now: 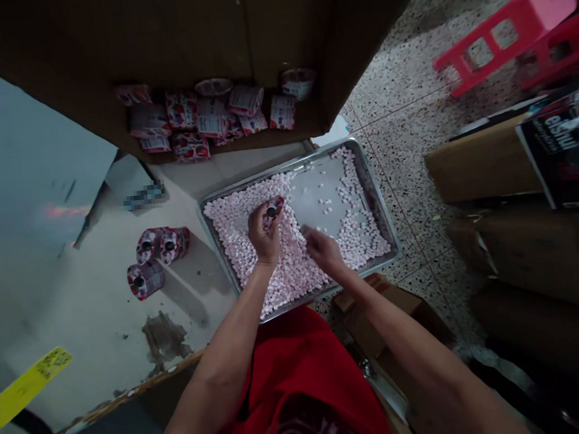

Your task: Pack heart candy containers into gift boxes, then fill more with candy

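My left hand (pixel 262 236) is wrapped round a small red-and-white printed container (pixel 275 208) with a dark round opening, just above the metal tray (pixel 231 275). Small pale pink pellets (pixel 275 288) lie heaped in the left part of that tray and scattered at its right. To the right of the container, my right hand (pixel 323 249) is closed low over the pellets. What its fingers grip, if anything, is too dark and small to make out. Several similar containers (pixel 147 279) stand on the worktop to the left, their dark openings facing up.
A large cardboard box (pixel 186 44) behind the tray holds several printed containers (pixel 188 147). The pale worktop (pixel 188 332) has a worn front edge. Red plastic stools (pixel 510 29) stand on the speckled floor (pixel 392 115). Cardboard boxes (pixel 485 161) line the right side.
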`<state>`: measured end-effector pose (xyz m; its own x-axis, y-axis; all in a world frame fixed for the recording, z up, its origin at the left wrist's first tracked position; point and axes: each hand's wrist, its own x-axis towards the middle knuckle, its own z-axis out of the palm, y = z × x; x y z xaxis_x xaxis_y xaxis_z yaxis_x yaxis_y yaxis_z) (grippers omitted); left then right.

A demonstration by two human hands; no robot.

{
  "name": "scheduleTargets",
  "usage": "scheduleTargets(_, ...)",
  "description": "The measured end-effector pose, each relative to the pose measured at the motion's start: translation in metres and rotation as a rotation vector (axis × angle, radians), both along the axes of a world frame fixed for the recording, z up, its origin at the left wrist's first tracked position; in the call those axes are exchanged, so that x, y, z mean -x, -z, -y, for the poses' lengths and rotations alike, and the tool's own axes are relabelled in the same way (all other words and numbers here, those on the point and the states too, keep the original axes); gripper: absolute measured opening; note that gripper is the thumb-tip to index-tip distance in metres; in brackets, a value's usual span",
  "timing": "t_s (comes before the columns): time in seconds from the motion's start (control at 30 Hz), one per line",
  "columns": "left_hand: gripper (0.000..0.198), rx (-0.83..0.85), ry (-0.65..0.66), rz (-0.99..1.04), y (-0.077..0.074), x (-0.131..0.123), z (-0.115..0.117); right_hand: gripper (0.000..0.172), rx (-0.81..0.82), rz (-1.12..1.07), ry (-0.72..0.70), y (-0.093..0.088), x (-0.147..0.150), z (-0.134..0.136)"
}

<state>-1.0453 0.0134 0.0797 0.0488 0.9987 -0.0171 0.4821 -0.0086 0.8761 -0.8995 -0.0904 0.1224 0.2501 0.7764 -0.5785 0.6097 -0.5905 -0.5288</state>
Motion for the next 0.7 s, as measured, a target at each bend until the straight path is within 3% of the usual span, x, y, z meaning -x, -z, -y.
scheduleTargets(0.1, 0.036, 0.007, -0.005, -0.045, -0.013, 0.018, -0.01, 0.024, -0.068, -0.24, 0.11, -0.019, -0.01, 0.018)
scheduleTargets(0.17, 0.032, -0.008, 0.058, -0.071, -0.019, 0.029, -0.018, 0.025, -0.098, -0.374, 0.133, -0.037, -0.013, 0.02)
scheduleTargets(0.33, 0.034, -0.084, 0.297, -0.154, -0.029, 0.044, -0.028, 0.024, -0.081, -0.517, 0.055, -0.078, -0.015, -0.007)
scheduleTargets(0.43, 0.04, -0.118, 0.379, -0.194, -0.031, 0.046, -0.028, 0.021, 0.009, -0.59, 0.056, -0.089, -0.014, -0.028)
scheduleTargets(0.57, 0.04, -0.128, 0.47, -0.224, -0.029, 0.05, -0.026, 0.014, 0.177, -0.656, 0.162, -0.097, -0.008, -0.049)
scheduleTargets(0.7, 0.039, -0.117, 0.489, -0.211, -0.029, 0.053, -0.023, 0.01, 0.257, -0.628, 0.217, -0.112, -0.003, -0.067)
